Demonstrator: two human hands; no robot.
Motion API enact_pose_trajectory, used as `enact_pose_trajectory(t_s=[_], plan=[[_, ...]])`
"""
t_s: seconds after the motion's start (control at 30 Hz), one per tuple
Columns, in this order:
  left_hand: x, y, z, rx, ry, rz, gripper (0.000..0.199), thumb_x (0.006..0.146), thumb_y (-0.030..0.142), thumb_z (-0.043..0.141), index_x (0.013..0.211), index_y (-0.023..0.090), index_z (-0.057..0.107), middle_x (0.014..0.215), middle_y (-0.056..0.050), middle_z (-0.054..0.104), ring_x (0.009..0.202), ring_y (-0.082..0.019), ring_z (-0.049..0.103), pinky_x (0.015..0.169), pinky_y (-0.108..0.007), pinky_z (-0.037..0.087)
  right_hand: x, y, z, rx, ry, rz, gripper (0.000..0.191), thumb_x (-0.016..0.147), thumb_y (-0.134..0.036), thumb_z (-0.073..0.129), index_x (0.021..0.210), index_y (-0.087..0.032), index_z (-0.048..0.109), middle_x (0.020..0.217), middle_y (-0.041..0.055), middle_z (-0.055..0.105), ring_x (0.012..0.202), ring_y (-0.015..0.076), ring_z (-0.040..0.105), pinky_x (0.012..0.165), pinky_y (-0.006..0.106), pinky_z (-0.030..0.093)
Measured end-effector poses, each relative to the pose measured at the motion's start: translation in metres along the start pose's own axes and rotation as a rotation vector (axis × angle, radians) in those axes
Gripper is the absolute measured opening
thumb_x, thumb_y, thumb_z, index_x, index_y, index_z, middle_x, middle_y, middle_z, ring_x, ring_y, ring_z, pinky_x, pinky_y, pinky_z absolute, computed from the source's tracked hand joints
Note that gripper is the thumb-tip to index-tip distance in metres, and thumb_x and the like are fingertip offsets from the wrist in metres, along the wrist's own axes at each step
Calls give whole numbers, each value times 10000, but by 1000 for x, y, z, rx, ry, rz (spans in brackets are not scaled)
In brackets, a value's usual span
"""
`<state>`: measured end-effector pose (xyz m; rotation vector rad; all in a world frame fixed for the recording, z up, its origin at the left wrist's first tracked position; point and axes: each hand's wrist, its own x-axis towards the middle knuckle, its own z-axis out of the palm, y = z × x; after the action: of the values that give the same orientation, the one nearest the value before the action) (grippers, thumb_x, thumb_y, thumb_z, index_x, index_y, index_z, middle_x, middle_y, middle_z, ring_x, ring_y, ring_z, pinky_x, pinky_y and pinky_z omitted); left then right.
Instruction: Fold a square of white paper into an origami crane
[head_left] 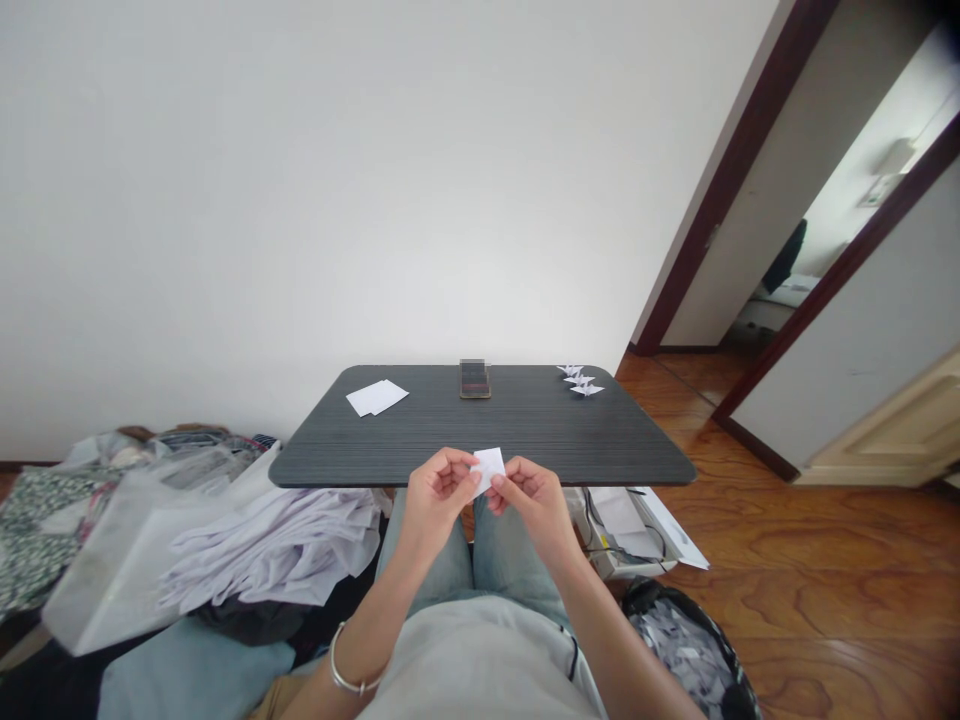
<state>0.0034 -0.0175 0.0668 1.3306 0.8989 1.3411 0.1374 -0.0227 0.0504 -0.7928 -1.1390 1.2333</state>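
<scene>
Paper point(490, 467), small and white, sits right between our fingers point(456, 457) in the head view. Our left hand point(439, 492) pinches its left side and our right hand point(535, 498) its right side, thumbs close to fingers. Past our fingertips lies the dark table point(442, 432), with white sheets point(376, 397) off left, a phone-like thing point(475, 382) straight ahead and folded paper birds point(581, 381) off right. We'd do well to pinch softly, keep the edges even and press slowly with our thumbs so nothing crumples.
</scene>
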Motion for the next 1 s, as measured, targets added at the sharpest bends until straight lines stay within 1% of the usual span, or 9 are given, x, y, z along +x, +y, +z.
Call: enact_pose_trajectory(t_s=[0.33,0.5,0.73,0.9,1.0], plan=[[-2,6,2,51,-20,-13,183,685,271,668,778,145,574,553,46,514,514,-73,493,522,-184,398,-1,-2,0,-14,40,-55,255,709,-370,663,596,-170,551,516,-10,589,422,91,501,426,205,420],[-1,3,2,47,-15,-45,206,665,278,683,790,142,591,559,32,560,519,-86,523,530,-197,416,0,-1,0,-53,67,-73,280,726,-385,639,581,-177,519,486,-19,561,407,88,475,417,205,394],[0,2,0,19,-76,-83,286,618,238,724,857,139,601,698,-22,653,638,-117,599,628,-222,466,0,0,-2,-69,82,-81,279,732,-373,637,584,-174,508,490,-20,560,405,82,467,413,197,371],[-1,3,3,-1,-53,-91,273,617,247,725,835,143,598,653,-10,632,590,-107,583,588,-214,472,-1,-1,0,-87,92,-93,281,735,-378,631,583,-179,503,498,-16,564,413,89,477,417,205,383],[-2,3,4,-14,-43,-84,271,614,246,724,832,146,598,654,-7,622,595,-106,576,595,-215,474,-2,-2,0,-96,96,-109,282,737,-380,629,580,-180,505,494,-16,555,417,89,474,417,204,382]])
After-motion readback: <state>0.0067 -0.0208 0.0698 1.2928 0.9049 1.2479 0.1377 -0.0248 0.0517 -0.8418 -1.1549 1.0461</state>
